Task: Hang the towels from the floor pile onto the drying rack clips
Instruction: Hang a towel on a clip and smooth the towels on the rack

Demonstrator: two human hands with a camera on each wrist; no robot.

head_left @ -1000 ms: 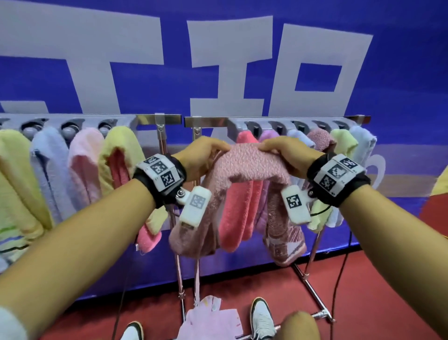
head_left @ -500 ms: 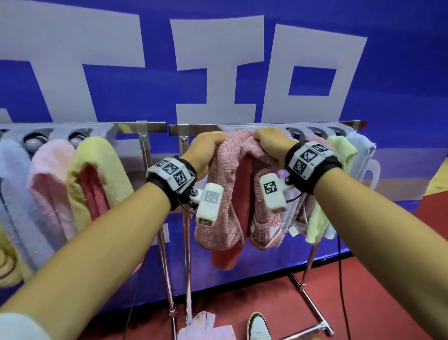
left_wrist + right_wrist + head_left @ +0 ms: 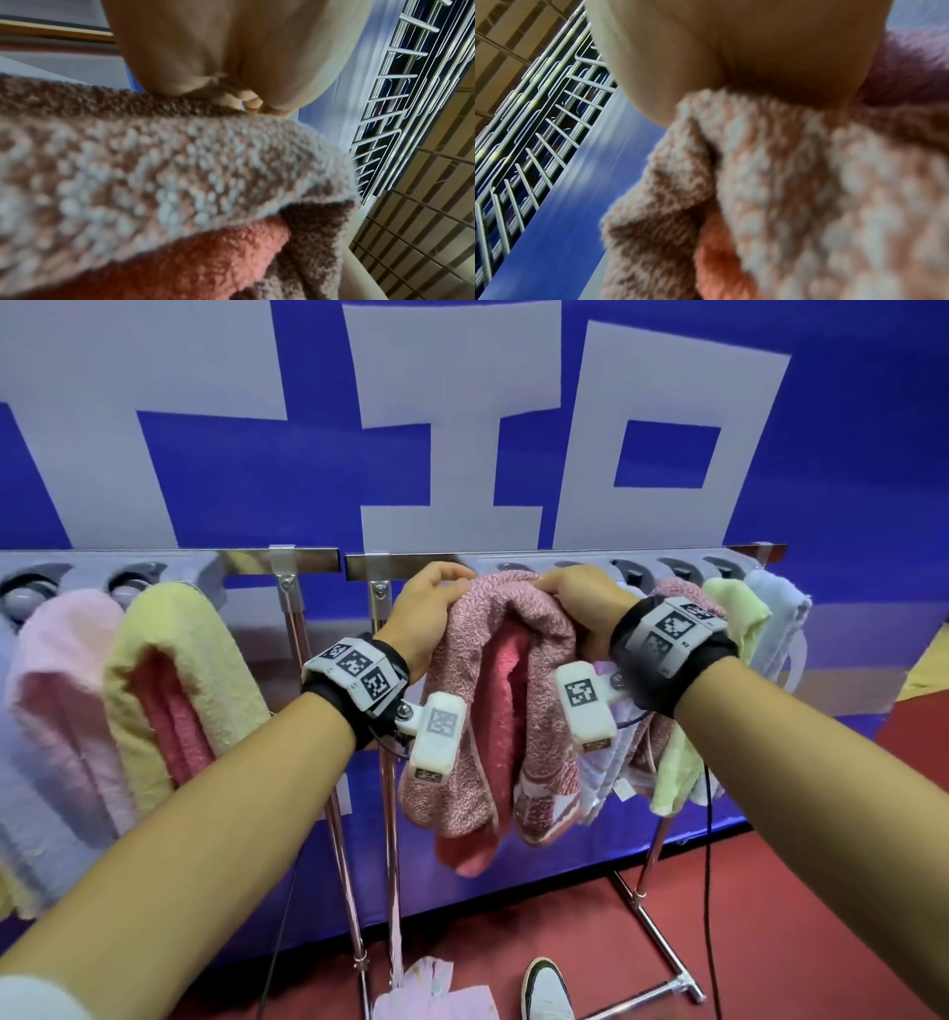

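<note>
A blue banner point(image 3: 154, 469) with huge pale letters fills the whole upper half of the head view. Across the middle of the frame runs the drying rack point(image 3: 513, 559), a metal rail carrying a grey strip of clips, on chrome legs that drop to the red floor point(image 3: 770, 942) at lower right.

At the left edge hang a pale pink towel point(image 3: 61, 685) and a yellow towel point(image 3: 205, 670) folded over a deeper pink one. At the right end of the rail a light green towel point(image 3: 729, 618) and a pale blue towel point(image 3: 780, 618) hang side by side.

In the centre, a mottled pink towel point(image 3: 488, 670) is bunched up against the rail, draped over a brighter coral towel point(image 3: 506, 711) that hangs inside its fold. Both hands clutch its top edge: the left hand point(image 3: 426, 613) has its fingers curled over the left side of the bunch, the right hand point(image 3: 580, 608) is clenched on the right side. The wrist views show only palm and blurred terry loops.

At the bottom centre lies a small pink pile point(image 3: 436, 994) on the floor, with a white shoe point(image 3: 547, 991) just beside it.
</note>
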